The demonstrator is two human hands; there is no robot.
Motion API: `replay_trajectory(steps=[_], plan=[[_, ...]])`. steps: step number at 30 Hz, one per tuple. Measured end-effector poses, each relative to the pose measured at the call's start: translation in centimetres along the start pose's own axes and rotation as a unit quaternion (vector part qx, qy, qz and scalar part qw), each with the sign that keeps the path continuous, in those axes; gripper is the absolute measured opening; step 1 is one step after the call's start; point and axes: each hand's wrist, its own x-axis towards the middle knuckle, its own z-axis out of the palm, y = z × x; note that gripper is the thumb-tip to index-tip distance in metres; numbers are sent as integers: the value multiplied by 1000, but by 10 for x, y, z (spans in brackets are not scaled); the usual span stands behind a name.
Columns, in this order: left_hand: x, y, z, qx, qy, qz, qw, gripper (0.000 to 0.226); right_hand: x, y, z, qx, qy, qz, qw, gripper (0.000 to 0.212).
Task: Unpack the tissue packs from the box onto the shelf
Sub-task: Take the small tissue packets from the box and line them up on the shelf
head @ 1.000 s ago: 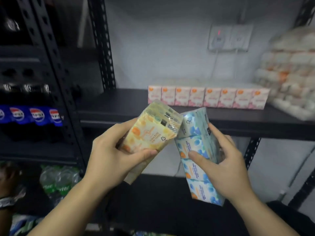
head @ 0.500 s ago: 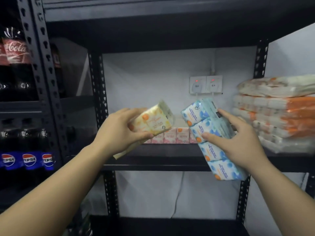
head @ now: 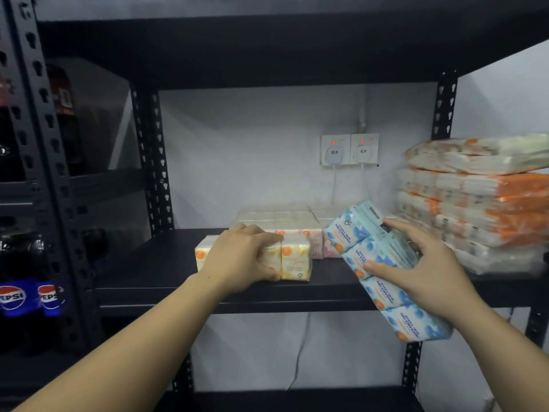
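A yellow tissue pack (head: 295, 261) rests on the black shelf (head: 166, 263), in front of a row of pink tissue packs (head: 316, 242). My left hand (head: 240, 257) is wrapped over the yellow pack and grips it from above and the front. My right hand (head: 421, 269) holds a long blue tissue pack (head: 365, 248) tilted, its top end over the shelf and its bottom end hanging below the shelf's front edge. The box is not in view.
Large orange-and-white tissue bundles (head: 481, 203) are stacked at the shelf's right end. Wall sockets (head: 349, 149) with cables sit on the back wall. Pepsi bottles (head: 26, 298) stand in the rack to the left. Perforated black posts (head: 151, 162) frame the shelf.
My left hand has brought the yellow pack down from mid-air onto the shelf. My right hand has carried the blue pack closer to the shelf.
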Motion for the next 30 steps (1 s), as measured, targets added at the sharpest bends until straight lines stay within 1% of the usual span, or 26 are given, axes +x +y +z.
replay_trajectory(steps=[7,11,14,16,18,19,21,22,24,25,27,28,30], plan=[[24,36,20,24,4,7,1000,84,0,8,-7,2,4,11,1000,83],[30,35,23,25,5,3,1000,84,-2,12,-11,13,2,20,1000,83],[30,34,22,15,-14,7,1000,89,-3,13,-14,24,-2,28,999,82],[30,37,16,-9,-19,3,1000,92,-4,12,-16,43,1,31,999,81],[30,44,11,-60,10,11,998,87,-5,9,-18,63,9,36,997,80],[29,50,8,-103,32,18,994,82,-5,6,-19,73,12,38,997,80],[29,69,2,-230,57,24,971,74,-6,2,-20,94,18,41,995,78],[30,81,-2,-309,47,24,950,70,-7,0,-20,112,18,43,993,78],[33,103,-8,-455,-13,25,890,62,-9,-2,-17,158,13,45,986,79],[35,111,-9,-502,-49,31,863,64,-11,-3,-15,183,11,44,982,80],[35,125,-6,-560,-104,52,820,79,-16,-5,-11,226,12,47,973,82],[34,129,-2,-581,-120,62,803,84,-18,-5,-11,241,12,52,969,85],[33,137,4,-608,-123,74,781,88,-20,-3,-14,261,6,65,963,88]])
